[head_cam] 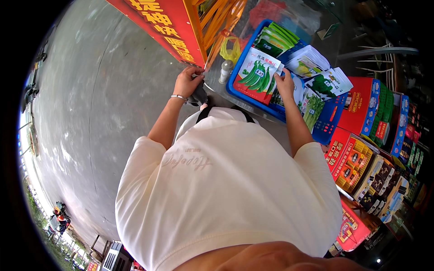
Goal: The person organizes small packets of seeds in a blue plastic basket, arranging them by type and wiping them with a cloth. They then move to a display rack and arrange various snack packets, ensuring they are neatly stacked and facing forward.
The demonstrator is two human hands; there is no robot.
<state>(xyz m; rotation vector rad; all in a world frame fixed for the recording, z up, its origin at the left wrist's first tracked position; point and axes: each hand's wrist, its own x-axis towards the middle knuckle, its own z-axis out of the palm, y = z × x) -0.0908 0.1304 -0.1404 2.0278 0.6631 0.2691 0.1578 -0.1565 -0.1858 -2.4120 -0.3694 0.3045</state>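
Observation:
A blue plastic basket (233, 76) on a glass-topped counter holds several seed packets. My right hand (285, 83) is over it, thumb and fingers closed on the edge of a white-and-red packet picturing green pea pods (256, 76). Around that hand lie a bundle of white packets (307, 62), a packet with a dark green leafy vegetable (327, 84) and one with leafy stalks (312, 110). Green packets (276, 39) stand at the basket's far end. Left of the basket, my left hand (189, 81) hangs beside the counter edge with its fingers curled; whether it holds something small, I cannot tell.
A small capped bottle (225, 71) and a yellow plastic bag (230, 48) are beside the basket. Beyond my left hand stands a red sign board (166, 30) with an orange rack (217, 20). Boxed goods on display (359, 162) fill the right side. Grey floor (112, 84) lies left.

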